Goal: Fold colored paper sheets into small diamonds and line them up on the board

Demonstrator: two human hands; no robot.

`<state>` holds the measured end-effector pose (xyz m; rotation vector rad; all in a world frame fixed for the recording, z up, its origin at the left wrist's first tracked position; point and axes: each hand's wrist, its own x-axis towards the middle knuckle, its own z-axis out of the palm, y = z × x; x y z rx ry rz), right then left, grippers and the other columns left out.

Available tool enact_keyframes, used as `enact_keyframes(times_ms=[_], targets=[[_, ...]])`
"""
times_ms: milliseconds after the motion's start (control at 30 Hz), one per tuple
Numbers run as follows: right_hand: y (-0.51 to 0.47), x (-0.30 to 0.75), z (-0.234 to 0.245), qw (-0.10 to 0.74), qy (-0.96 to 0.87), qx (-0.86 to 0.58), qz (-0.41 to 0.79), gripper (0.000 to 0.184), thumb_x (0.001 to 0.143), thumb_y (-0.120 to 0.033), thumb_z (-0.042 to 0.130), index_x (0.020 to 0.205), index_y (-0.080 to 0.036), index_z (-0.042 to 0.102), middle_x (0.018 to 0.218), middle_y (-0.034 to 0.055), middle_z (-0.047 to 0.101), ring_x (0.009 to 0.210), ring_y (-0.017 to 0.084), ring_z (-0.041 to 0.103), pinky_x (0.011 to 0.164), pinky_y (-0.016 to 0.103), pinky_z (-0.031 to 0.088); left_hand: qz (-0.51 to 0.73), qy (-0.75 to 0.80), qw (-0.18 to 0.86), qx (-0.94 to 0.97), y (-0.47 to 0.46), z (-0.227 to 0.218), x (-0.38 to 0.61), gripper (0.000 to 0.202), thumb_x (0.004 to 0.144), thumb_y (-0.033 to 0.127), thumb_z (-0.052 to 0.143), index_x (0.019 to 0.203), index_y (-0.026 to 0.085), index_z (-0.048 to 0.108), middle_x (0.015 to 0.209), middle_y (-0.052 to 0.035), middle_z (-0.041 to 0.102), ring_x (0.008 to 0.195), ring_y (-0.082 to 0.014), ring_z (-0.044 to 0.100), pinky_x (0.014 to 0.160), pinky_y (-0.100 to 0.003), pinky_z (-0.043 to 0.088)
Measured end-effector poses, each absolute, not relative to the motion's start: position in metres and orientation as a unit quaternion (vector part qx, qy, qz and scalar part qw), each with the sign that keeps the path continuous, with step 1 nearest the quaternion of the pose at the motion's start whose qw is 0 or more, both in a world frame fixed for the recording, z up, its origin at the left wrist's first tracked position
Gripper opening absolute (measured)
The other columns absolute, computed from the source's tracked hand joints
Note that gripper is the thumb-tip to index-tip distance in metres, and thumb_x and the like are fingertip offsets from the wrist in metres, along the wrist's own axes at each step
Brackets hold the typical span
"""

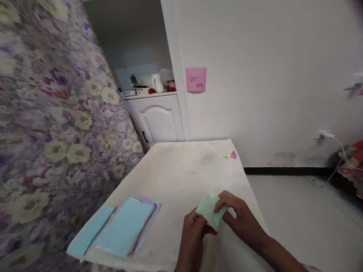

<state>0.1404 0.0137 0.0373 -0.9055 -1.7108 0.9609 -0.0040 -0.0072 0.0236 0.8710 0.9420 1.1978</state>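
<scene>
A folded piece of light green paper (209, 206) is held above the near right part of the table, with crease lines across it. My left hand (195, 230) grips its lower left side, thumb on the near face and fingers behind. On the right edge, my right hand (234, 209) pinches the paper, with the index finger on top and the thumb underneath. Part of the paper's underside is hidden by the fingers.
On the pale cloth-covered table (181, 170) lie a stack of coloured paper (127, 226) and a narrower blue stack (92, 230). Small yellow (226, 155) and pink (233, 154) folded papers sit at the far right corner. A floral curtain (65, 132) hangs along the left.
</scene>
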Motion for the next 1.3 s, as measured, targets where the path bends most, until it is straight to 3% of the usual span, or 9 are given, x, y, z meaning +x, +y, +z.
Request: enact_keyframes(times_ms=[333,567,700,833,1300], targets=[[0.016,0.141,0.031,0.465,-0.657,-0.366,0.467,0.023,0.071,-0.001,0.041,0.072,-0.019,0.056,0.077,-0.0011,0.047,0.067,0.012,0.053,0.054,0.023,0.052,0.528,0.345,0.725,0.279,-0.006,0.020,-0.008,0.031,0.082,0.028,0.044,0.087,0.008,0.067,0.082,-0.0109,0.066,0.077,-0.0219,0.061,0.060,-0.031,0.050],[0.016,0.140,0.027,0.462,-0.656,-0.363,0.474,0.025,0.069,0.000,0.040,0.071,-0.018,0.057,0.078,-0.0010,0.047,0.069,0.012,0.054,0.053,0.022,0.054,0.503,0.330,0.756,0.259,-0.006,0.028,-0.007,0.050,0.084,0.050,0.041,0.099,0.008,0.064,0.083,-0.0118,0.067,0.075,-0.0206,0.062,0.059,-0.029,0.051],[0.014,0.139,0.028,0.458,-0.673,-0.344,0.468,0.025,0.069,0.001,0.041,0.070,-0.018,0.058,0.078,-0.0008,0.047,0.068,0.011,0.054,0.056,0.022,0.052,0.510,0.391,0.700,0.311,-0.007,0.024,-0.006,0.035,0.080,0.042,0.055,0.086,0.009,0.066,0.074,-0.0079,0.066,0.069,-0.0168,0.061,0.056,-0.025,0.050],[0.015,0.140,0.032,0.439,-0.691,-0.336,0.467,0.026,0.072,0.001,0.040,0.067,-0.018,0.058,0.078,-0.0001,0.050,0.069,0.011,0.056,0.061,0.023,0.051,0.491,0.431,0.684,0.325,-0.003,0.016,-0.008,0.036,0.072,0.041,0.064,0.087,0.008,0.066,0.070,-0.0085,0.067,0.066,-0.0175,0.062,0.052,-0.023,0.050],[0.015,0.141,0.028,0.408,-0.734,-0.353,0.412,0.029,0.071,0.002,0.039,0.070,-0.018,0.059,0.079,0.0001,0.052,0.069,0.012,0.057,0.064,0.025,0.047,0.496,0.472,0.645,0.339,-0.001,0.012,-0.009,0.036,0.068,0.036,0.068,0.091,0.008,0.068,0.078,-0.0103,0.069,0.068,-0.0191,0.064,0.052,-0.025,0.051]])
